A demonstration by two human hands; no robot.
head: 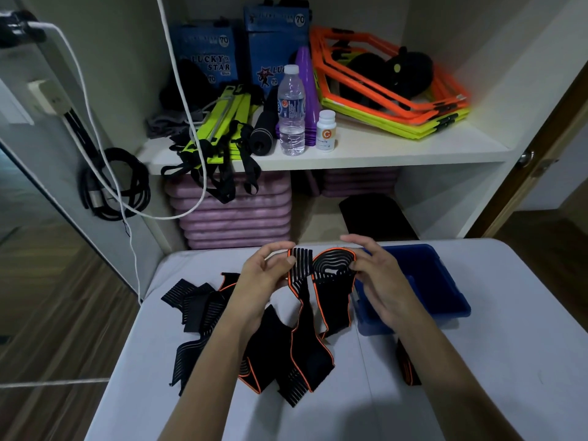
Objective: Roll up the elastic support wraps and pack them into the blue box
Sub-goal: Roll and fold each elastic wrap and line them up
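Holding one wrap (pixel 321 275) aloft between them, the left hand (pixel 267 275) and right hand (pixel 378 275) each pinch its top; loose wraps (pixel 203 307) litter the surface's (pixel 509 361) left side, blue box (pixel 445 281) near its far right edge.

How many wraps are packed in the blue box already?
None that I can see in the blue box. Both hands, left hand and right hand, hold one orange-edged wrap, just starting. A pile of wraps still waits on the table.
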